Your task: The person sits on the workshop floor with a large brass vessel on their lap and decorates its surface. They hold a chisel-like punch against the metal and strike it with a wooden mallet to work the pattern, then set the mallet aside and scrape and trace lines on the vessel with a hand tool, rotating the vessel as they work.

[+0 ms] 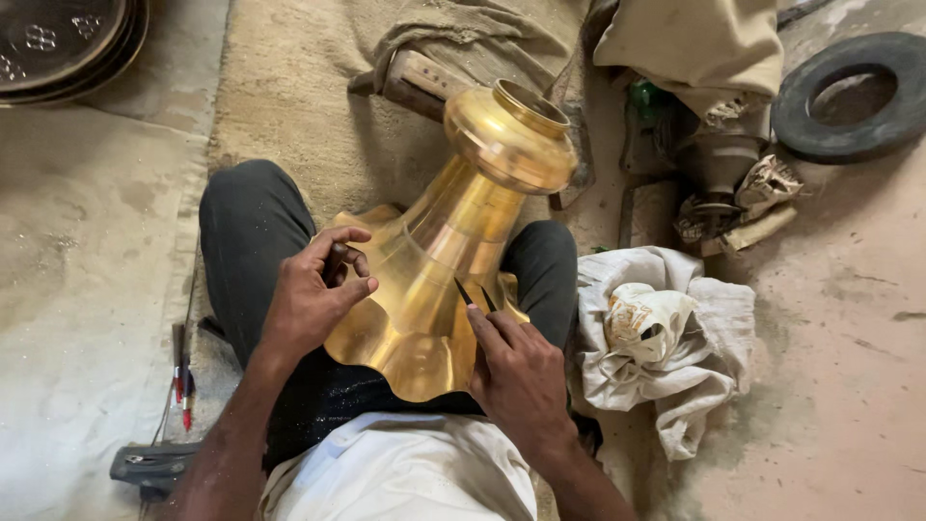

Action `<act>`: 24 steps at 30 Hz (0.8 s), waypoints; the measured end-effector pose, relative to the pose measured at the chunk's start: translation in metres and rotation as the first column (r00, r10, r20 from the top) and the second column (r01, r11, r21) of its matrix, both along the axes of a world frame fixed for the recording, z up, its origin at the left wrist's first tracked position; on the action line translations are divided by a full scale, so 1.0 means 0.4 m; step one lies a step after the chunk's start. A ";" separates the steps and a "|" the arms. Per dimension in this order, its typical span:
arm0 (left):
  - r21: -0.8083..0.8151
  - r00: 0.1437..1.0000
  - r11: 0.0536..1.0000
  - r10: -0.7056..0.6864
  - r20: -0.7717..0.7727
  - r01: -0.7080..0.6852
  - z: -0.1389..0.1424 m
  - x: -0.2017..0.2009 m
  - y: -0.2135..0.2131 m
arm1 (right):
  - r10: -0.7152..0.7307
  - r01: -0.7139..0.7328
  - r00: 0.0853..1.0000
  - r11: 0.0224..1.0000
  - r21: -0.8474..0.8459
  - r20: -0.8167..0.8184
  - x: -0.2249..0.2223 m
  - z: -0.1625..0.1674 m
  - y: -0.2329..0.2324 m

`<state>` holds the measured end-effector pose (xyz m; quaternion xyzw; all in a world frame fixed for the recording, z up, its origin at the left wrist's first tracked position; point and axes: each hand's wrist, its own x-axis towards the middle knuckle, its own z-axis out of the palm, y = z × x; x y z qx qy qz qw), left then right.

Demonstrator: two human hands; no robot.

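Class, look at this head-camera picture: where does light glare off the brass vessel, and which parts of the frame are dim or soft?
Head view: bright glare streaks run down the brass vessel's neck and bulbous top; the left hand and right hand are sharp, with the dark pointed tool crisp; the stacked dark trays in the top-left corner sit in shade; light is soft, shadows faint.

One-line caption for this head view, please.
Seated person's left hand steadies a scalloped brass vessel on the lap while the right hand presses a thin dark tool against it.
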<state>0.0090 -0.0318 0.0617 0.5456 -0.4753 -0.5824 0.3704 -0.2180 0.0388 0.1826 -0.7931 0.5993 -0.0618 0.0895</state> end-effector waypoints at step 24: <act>-0.213 0.722 0.958 0.010 0.692 0.190 0.181 -0.460 -0.004 | -0.520 0.514 0.667 0.839 0.175 0.533 -0.327 -0.097 0.027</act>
